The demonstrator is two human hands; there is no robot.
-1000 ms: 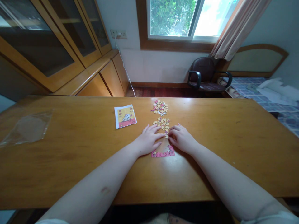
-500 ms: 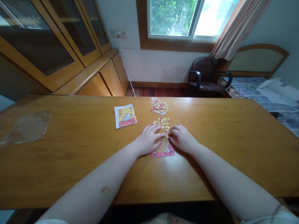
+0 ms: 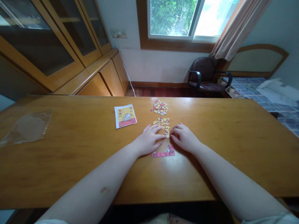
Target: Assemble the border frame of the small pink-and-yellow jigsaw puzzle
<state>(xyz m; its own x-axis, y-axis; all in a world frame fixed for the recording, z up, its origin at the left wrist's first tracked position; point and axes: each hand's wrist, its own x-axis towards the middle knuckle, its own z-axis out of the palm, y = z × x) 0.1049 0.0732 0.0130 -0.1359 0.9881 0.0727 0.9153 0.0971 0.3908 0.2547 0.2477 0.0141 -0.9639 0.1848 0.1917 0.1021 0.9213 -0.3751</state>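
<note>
Between the table's (image 3: pixel 201 177) long edges, spread left hand (image 3: pixel 148 140) touched puzzle pieces (image 3: pixel 167 133); right hand (image 3: pixel 183 137) curled, hold unclear; gentle pressing seemed best

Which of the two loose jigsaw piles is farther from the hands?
The mixed pink, white and yellow pile, nearest the far edge of the table. The other, mostly yellow pile lies right by the left hand.
</note>
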